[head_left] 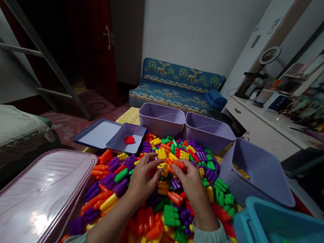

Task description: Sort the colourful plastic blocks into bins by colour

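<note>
A broad heap of plastic building blocks point(172, 214) in orange, yellow, green, purple and red lies in front of me, many with rounded, tube-like parts. My right hand point(188, 178) grips an orange building block point(177, 164) between thumb and fingers above the heap. Beside it, my left hand point(145, 176) is curled, its thumb and fingertips closing at a yellow building block point(163, 168). The two blocks are close together between my hands; whether they are joined I cannot tell. Fingers partly hide both pieces.
Two lilac bins point(161, 126) stand behind the heap. At right, another lilac bin point(259, 176) holds some yellow blocks, and a turquoise bin point(293, 238) holds green pieces. A small tray point(137, 132) holds a red block. A pink lid point(45, 189) lies at left.
</note>
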The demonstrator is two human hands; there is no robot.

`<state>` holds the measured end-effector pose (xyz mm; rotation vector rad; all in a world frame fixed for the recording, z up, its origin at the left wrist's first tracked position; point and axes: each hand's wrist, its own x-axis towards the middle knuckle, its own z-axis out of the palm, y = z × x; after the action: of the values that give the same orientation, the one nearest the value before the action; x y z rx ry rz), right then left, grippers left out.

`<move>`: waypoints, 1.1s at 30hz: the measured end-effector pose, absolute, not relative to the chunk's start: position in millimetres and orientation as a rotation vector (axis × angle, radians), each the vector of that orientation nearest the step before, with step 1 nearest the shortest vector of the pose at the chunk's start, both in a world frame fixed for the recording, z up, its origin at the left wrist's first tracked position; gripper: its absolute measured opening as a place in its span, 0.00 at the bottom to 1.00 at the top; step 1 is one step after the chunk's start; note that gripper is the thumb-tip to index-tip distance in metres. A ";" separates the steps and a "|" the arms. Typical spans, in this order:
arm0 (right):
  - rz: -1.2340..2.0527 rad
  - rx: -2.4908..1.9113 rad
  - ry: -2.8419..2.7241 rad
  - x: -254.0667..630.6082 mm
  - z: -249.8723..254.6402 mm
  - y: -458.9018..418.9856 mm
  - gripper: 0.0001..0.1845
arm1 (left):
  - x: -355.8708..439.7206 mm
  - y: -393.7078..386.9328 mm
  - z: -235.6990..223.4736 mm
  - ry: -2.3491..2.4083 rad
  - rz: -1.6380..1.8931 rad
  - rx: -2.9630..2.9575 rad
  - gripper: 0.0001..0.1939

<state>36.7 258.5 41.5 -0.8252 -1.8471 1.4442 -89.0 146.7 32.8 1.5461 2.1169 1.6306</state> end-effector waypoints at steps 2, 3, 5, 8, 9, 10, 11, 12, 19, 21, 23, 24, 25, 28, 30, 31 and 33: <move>1.442 -0.771 -1.873 35.1 37.8 253.4 0.19 | -89.3 146.9 31.6 2.078 1.668 1.558 0.13; 1.425 -0.731 -1.891 34.6 36.4 251.1 0.18 | -89.5 147.2 30.8 2.053 1.668 1.557 0.14; 1.373 -0.650 -1.934 34.0 34.9 247.4 0.18 | -90.1 148.0 28.6 2.010 1.643 1.561 0.17; 1.316 -0.593 -1.978 33.3 35.6 243.4 0.18 | -90.7 149.5 25.8 1.963 1.656 1.536 0.18; 1.318 -0.586 -1.975 32.9 36.1 242.4 0.18 | -90.6 149.8 25.5 1.942 1.685 1.517 0.17; 1.336 -0.583 -1.965 32.5 36.4 241.6 0.18 | -90.2 149.8 25.5 1.918 1.714 1.496 0.15; 1.368 -0.584 -1.948 32.1 36.5 241.1 0.18 | -89.7 149.6 25.9 1.894 1.740 1.472 0.13; 1.406 -0.594 -1.924 31.8 36.4 240.9 0.18 | -89.0 149.2 26.5 1.876 1.762 1.444 0.12; 1.350 -0.826 -1.694 38.0 32.0 252.0 0.21 | -86.9 146.0 39.1 1.615 1.987 0.955 0.12; 1.325 -0.862 -1.640 40.7 30.2 256.1 0.20 | -90.9 145.3 47.0 1.446 2.030 0.724 0.15; 1.323 -0.873 -1.599 42.4 28.5 258.4 0.20 | -97.2 145.1 58.3 1.299 1.989 0.537 0.17; 1.321 -0.870 -1.592 42.7 27.7 258.8 0.20 | -101.0 146.0 65.4 1.240 1.960 0.466 0.17; 1.314 -0.866 -1.593 42.7 27.1 258.9 0.20 | -105.2 148.3 73.7 1.193 1.936 0.407 0.16; 1.309 -0.863 -1.617 42.2 25.7 258.0 0.18 | -121.0 168.9 104.7 1.111 1.952 0.295 0.13; 1.308 -0.867 -1.633 41.9 25.2 257.4 0.18 | -136.1 196.2 127.4 1.095 1.964 0.328 0.12; 1.303 -0.867 -1.642 41.8 25.0 257.3 0.17 | -145.2 213.0 137.9 1.115 1.948 0.340 0.12; 1.291 -0.862 -1.660 41.8 24.8 257.4 0.17 | -165.5 248.0 154.8 1.161 1.957 0.316 0.13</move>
<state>41.8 257.4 24.8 -0.8620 -1.6600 1.2912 -165.5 248.0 154.8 0.3164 1.1610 1.9571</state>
